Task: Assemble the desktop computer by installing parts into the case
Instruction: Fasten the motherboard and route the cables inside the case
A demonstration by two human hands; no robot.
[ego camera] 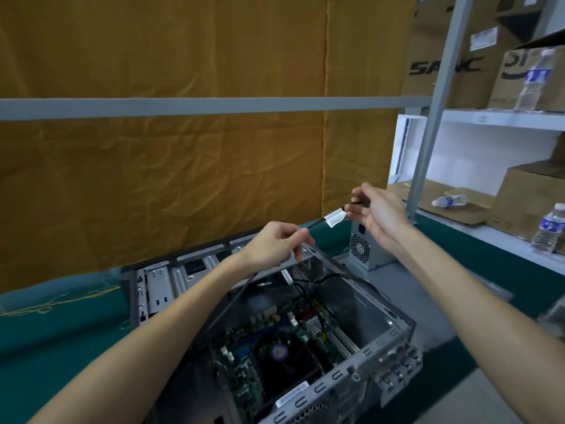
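An open grey computer case (394, 335) lies on the green table with its motherboard (275, 332) and black CPU cooler (284, 356) showing. Above the case I stretch a thin black cable (318, 223) that carries a white label (334, 217). My left hand (275, 243) pinches the cable's lower stretch, and from there it hangs down toward the case. My right hand (379, 215) pinches the cable's upper end near its black connector. A grey power supply (365, 249) stands on the table behind the case, under my right hand.
An orange cloth (183, 163) hangs behind the table, crossed by a grey metal bar (214, 106). White shelves (501, 119) on the right carry cardboard boxes and water bottles (547, 231). Loose yellow threads (61, 301) lie on the green table (61, 341) at left.
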